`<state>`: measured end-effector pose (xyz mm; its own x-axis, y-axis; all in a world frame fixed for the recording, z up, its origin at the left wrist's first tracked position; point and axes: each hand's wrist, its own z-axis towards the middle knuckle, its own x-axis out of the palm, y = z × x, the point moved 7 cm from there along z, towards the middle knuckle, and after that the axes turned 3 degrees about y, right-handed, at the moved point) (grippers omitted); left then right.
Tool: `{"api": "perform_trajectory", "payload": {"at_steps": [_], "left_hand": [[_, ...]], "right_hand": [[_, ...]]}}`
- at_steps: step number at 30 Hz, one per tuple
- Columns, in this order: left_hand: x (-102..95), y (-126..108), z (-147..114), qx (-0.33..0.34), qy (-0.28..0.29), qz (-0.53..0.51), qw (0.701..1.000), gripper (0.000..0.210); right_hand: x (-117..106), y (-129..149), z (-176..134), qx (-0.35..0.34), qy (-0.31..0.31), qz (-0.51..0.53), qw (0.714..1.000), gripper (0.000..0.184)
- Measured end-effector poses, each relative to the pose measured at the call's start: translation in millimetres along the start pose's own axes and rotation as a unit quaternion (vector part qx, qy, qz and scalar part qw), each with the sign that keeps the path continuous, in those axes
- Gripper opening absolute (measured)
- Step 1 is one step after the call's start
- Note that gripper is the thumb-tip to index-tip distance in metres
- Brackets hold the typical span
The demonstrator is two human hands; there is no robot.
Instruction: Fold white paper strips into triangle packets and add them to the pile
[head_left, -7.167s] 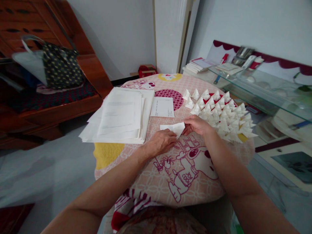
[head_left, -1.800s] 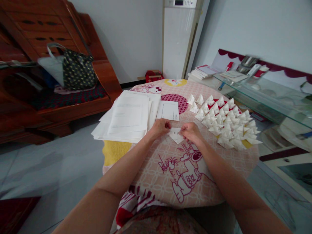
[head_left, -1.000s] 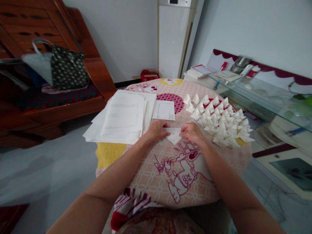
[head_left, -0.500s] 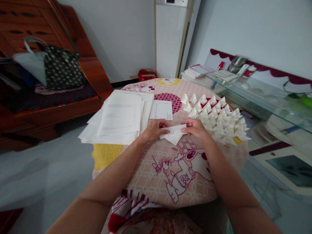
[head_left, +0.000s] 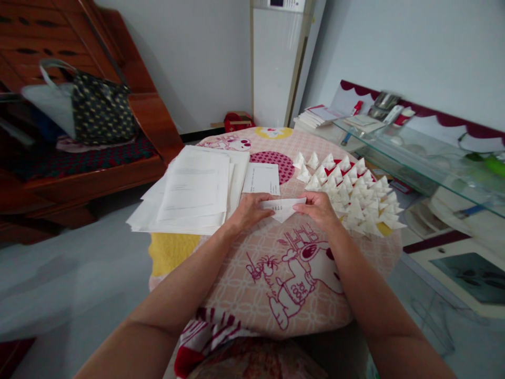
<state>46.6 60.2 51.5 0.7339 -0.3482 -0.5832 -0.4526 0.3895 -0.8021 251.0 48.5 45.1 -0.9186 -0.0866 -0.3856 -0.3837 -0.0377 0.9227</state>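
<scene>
Between my two hands is a small folded sheet of paper (head_left: pixel 283 209), white with some print on it and a point facing down toward me. My left hand (head_left: pixel 252 210) pinches its left end, thumb on the near side. At the opposite end my right hand (head_left: pixel 316 207) grips it the same way. A printed slip of paper (head_left: pixel 262 178) lies flat just beyond my left hand. Several folded paper triangles (head_left: pixel 349 184) stand in rows to the right, past my right hand. To the left rests a stack of large printed sheets (head_left: pixel 195 184).
A patterned cloth covers the round table (head_left: pixel 252 295). Along its right side runs a glass shelf (head_left: pixel 426 158) carrying papers and small items. At left stands a wooden bench (head_left: pixel 153 126) with a dotted bag (head_left: pixel 100 108) on it.
The paper's lower point has risen and shows less below the band, as my hands tilt or fold it. Both hands keep their hold; the stacks and triangles stay put.
</scene>
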Motion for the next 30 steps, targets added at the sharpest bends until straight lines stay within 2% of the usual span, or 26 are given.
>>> {"api": "perform_trajectory", "payload": {"at_steps": [2, 5, 9, 11, 13, 16, 19, 23, 30], "left_hand": [[-3.3, -8.4, -2.4, 0.030, -0.036, 0.057, 0.997, 0.023], [-3.2, -19.4, -6.2, 0.095, -0.066, 0.115, 0.987, 0.017], [1.0, -24.4, -7.6, 0.141, -0.071, 0.212, 0.964, 0.023], [6.7, -22.6, -6.2, 0.138, -0.035, 0.261, 0.955, 0.025], [14.5, -19.6, -6.0, 0.131, 0.027, 0.291, 0.947, 0.026], [22.8, -17.2, -11.2, 0.126, 0.112, 0.294, 0.941, 0.029], [21.9, -18.7, -17.8, 0.117, 0.140, 0.287, 0.941, 0.028], [18.4, -22.2, -22.2, 0.102, 0.157, 0.273, 0.944, 0.021], [10.6, -12.5, -16.7, 0.041, 0.147, 0.239, 0.959, 0.016]], "right_hand": [[-2.8, 9.3, -2.0, -0.036, -0.032, -0.049, 0.998, 0.013], [-3.5, 31.5, -8.4, -0.125, -0.072, -0.113, 0.983, 0.002], [4.9, 50.7, -17.1, -0.240, -0.076, -0.220, 0.942, 0.016], [14.6, 46.4, -17.9, -0.253, -0.034, -0.294, 0.921, 0.019], [26.2, 36.1, -18.6, -0.249, 0.026, -0.356, 0.900, 0.019], [42.3, 23.6, -24.0, -0.244, 0.104, -0.412, 0.872, 0.019], [52.2, 20.9, -30.5, -0.231, 0.142, -0.449, 0.851, 0.019], [53.1, 23.9, -33.8, -0.195, 0.168, -0.446, 0.857, 0.018], [39.6, 21.3, -24.1, -0.170, 0.177, -0.310, 0.918, 0.018]]}}
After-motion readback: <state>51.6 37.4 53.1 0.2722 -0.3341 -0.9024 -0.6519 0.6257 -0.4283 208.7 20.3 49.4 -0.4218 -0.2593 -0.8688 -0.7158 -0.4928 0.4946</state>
